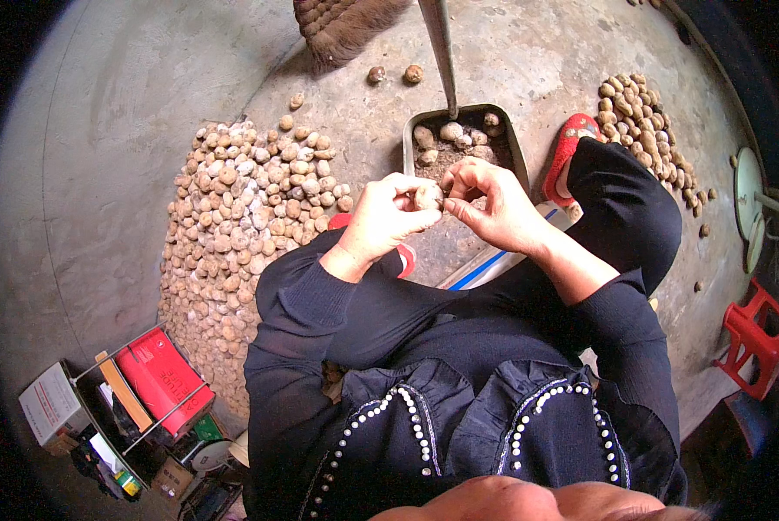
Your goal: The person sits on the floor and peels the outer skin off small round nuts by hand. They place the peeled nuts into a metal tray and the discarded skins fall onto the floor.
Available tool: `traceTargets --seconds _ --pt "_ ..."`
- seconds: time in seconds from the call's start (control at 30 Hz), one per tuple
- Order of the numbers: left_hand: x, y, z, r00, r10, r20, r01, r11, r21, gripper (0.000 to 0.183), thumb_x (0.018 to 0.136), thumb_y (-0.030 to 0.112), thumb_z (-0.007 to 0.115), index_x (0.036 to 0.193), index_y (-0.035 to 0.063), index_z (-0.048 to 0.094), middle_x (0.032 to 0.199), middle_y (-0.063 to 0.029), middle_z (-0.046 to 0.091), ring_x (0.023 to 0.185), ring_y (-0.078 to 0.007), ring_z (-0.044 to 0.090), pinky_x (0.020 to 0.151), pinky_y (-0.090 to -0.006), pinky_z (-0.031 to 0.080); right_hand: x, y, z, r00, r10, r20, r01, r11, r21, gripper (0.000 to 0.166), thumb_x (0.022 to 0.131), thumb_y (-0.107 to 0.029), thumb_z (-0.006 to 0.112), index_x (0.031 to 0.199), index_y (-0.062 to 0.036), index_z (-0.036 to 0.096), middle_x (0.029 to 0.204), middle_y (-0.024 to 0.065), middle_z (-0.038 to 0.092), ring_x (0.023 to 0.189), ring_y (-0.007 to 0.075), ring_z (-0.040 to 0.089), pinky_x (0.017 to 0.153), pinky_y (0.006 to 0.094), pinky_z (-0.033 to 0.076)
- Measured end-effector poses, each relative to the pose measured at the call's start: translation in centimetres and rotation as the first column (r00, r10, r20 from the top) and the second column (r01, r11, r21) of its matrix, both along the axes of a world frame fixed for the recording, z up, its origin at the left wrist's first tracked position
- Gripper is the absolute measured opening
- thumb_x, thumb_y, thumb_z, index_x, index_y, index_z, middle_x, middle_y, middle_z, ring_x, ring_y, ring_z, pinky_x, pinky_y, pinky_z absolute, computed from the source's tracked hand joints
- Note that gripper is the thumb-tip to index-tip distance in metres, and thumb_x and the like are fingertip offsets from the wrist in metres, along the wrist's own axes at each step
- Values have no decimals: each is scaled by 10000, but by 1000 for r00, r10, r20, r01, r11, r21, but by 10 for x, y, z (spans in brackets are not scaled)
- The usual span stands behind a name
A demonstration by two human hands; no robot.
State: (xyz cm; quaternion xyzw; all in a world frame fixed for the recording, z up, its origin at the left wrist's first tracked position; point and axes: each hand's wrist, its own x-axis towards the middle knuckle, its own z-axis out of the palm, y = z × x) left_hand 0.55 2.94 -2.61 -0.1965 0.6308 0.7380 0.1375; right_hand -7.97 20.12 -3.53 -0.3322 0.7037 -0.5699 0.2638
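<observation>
My left hand (389,215) holds a pale, rounded tuber (428,197) between thumb and fingers. Close against its right side is my right hand (487,198), thumb and fingertips pinched at the tuber's edge; whether they grip anything else is hidden. Just beyond both hands, a long-handled metal dustpan (407,146) on the floor holds several tubers and brown debris. A large heap of similar tubers (226,228) spreads over the floor to my left. A smaller pile of tubers (647,130) lies at the far right, beyond my red slipper (564,156).
Two loose tubers lie near a broom head (337,32) at the top. A white bag with a blue stripe (484,267) is between my legs. A red plastic stool (754,338) stands at right. At lower left, a rack holds a red box (161,378).
</observation>
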Motion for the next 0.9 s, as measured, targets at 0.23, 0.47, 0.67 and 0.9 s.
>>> traceTargets --seconds 0.23,0.47,0.67,0.9 --pt "1 1 -4 1000 11 -15 -11 999 -35 305 716 -8 689 1001 -42 587 827 12 566 750 -57 536 693 -202 469 5 -6 2 996 -86 -17 87 993 76 88 732 -68 623 765 -1 576 736 130 596 694 249 599 623 332 476" --pt "-1 1 -1 999 32 10 -33 999 20 321 711 -16 689 1010 -44 576 820 8 564 746 -59 532 692 -207 473 5 -3 -1 994 -109 25 108 993 38 95 729 -70 625 782 -3 583 703 125 587 659 235 599 619 333 478" --pt "0 1 -5 999 16 -32 -17 1000 -15 305 702 -33 685 987 -38 576 817 11 558 735 -52 526 689 -205 473 4 -4 0 998 -53 -16 53 999 11 114 747 -32 606 675 6 526 799 92 587 721 164 570 663 289 473" --pt "0 5 -6 996 23 -87 -33 993 -111 321 690 -34 705 983 -37 573 842 -8 571 748 -57 536 690 -206 481 5 -7 0 993 -112 -40 115 989 97 84 749 -34 600 712 14 543 759 83 594 684 132 560 628 267 464"
